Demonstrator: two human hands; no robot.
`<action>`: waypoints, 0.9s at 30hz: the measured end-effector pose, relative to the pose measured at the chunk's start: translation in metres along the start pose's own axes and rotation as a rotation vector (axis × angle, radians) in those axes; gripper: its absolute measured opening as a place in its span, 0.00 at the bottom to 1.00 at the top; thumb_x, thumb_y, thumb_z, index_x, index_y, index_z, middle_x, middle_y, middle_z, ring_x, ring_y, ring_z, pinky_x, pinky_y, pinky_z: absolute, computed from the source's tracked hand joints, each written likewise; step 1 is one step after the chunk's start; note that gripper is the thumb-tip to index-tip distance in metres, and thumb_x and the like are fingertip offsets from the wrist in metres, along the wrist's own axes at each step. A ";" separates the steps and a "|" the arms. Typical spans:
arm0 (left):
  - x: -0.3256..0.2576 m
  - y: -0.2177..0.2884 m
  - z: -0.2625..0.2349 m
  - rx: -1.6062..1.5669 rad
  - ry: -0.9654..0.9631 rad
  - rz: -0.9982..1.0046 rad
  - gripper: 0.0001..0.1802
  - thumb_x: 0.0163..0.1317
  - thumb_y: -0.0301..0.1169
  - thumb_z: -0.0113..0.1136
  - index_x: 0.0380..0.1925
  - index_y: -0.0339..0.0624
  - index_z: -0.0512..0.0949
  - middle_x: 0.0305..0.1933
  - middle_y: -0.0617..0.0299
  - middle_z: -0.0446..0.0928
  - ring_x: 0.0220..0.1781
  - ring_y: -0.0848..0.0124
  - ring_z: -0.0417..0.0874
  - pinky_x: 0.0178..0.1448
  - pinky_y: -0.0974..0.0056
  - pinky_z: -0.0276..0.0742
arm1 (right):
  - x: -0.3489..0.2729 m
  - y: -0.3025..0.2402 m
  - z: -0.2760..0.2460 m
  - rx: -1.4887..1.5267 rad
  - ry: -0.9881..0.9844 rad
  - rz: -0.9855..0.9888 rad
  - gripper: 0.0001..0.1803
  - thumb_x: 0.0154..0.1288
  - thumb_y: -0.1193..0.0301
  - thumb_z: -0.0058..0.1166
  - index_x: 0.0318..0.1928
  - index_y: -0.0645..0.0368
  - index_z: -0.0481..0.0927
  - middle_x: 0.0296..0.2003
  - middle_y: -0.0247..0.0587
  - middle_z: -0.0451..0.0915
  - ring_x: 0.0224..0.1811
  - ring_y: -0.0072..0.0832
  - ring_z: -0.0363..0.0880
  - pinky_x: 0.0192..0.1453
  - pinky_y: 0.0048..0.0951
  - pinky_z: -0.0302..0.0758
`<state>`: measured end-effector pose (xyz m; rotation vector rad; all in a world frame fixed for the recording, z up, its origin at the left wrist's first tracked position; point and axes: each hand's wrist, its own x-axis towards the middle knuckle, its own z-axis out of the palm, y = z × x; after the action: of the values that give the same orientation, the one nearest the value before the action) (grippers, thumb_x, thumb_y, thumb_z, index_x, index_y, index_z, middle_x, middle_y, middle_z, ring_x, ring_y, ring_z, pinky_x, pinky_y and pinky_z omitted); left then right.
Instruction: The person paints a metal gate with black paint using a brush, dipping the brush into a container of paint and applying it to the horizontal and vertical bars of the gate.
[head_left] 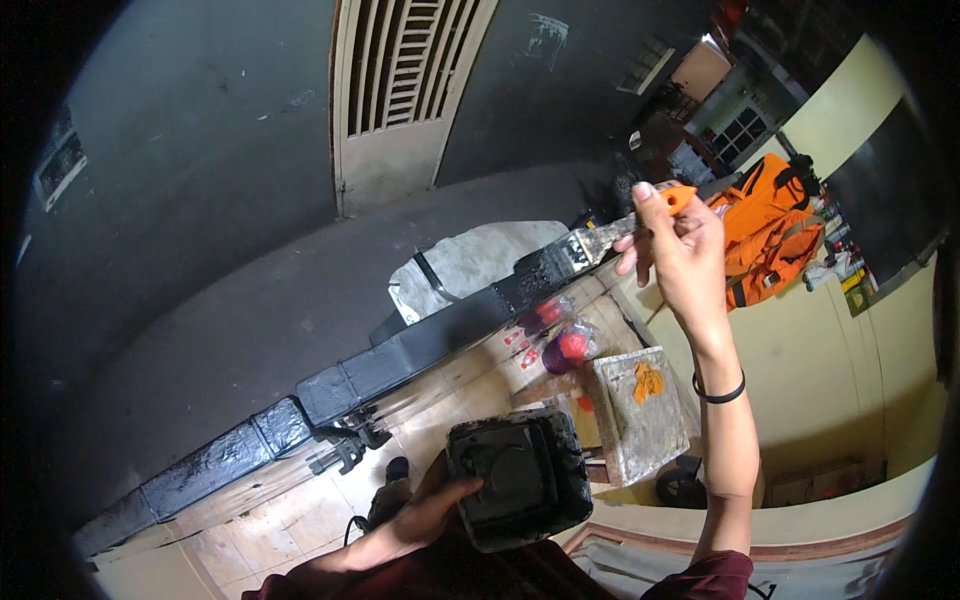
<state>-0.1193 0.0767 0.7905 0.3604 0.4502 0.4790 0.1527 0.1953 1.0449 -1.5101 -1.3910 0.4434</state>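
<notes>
- Right hand: fingers pinch brush at black ledge; overloading could cause drips.
- Left hand: fingers hold black container this side of ledge; tilting might spill paint.

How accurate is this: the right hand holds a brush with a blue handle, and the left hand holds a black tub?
The handle is orange, not blue, as the head view shows. The right hand does hold the brush, and the left hand the black tub.
</notes>
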 end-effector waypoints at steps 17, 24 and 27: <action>0.041 -0.027 0.043 -0.028 0.124 0.182 0.33 0.68 0.23 0.55 0.73 0.44 0.60 0.66 0.57 0.74 0.63 0.68 0.79 0.63 0.60 0.81 | -0.010 0.029 -0.047 0.052 -0.254 -0.385 0.07 0.70 0.74 0.63 0.40 0.67 0.82 0.29 0.36 0.85 0.26 0.23 0.88 0.30 0.21 0.79; 0.055 -0.035 0.074 0.043 0.320 0.190 0.29 0.65 0.30 0.57 0.66 0.40 0.66 0.62 0.54 0.77 0.62 0.62 0.81 0.65 0.54 0.80 | 0.012 0.048 -0.062 0.122 -0.325 -0.347 0.08 0.72 0.73 0.61 0.41 0.68 0.82 0.30 0.37 0.84 0.24 0.21 0.85 0.29 0.21 0.79; 0.064 -0.042 0.079 0.040 0.323 0.230 0.29 0.65 0.31 0.57 0.66 0.39 0.67 0.61 0.54 0.77 0.62 0.61 0.81 0.65 0.53 0.80 | 0.036 0.079 -0.100 0.125 -0.161 -0.225 0.09 0.76 0.71 0.57 0.42 0.65 0.80 0.29 0.37 0.84 0.23 0.19 0.83 0.26 0.18 0.76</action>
<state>-0.0147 0.0569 0.8173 0.3770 0.7371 0.7578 0.2845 0.1987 1.0353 -1.2226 -1.6080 0.5091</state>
